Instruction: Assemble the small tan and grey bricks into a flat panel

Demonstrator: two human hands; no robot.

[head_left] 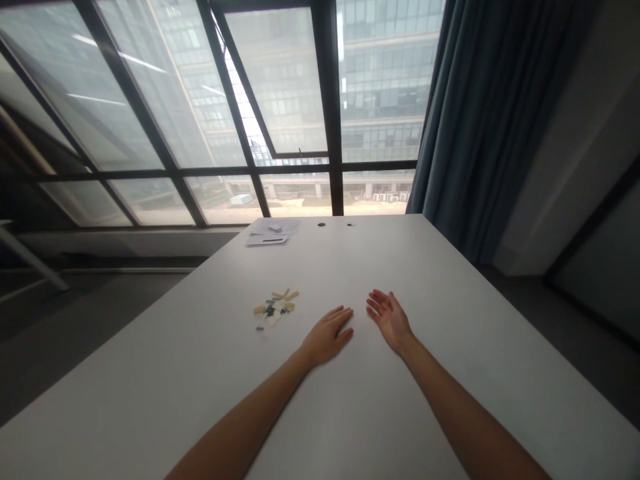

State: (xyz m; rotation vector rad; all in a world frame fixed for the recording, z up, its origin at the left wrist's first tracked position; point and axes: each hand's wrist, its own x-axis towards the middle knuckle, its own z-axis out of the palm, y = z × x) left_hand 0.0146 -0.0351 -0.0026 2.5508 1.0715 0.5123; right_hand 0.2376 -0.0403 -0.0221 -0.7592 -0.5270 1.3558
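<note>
My left hand [329, 335] lies flat, palm down, on the white table [200, 373], fingers stretched out and holding nothing. My right hand [389, 316] rests just to its right, palm turned up, fingers spread, empty. A small heap of tan, grey and dark little pieces [276, 308] lies on the table a short way left of my left hand, not touched by either hand.
Papers [273, 233] lie at the table's far edge, with two small dark dots [321, 225] beside them. Large windows stand behind the table. A dark blue curtain [480, 127] hangs at the right.
</note>
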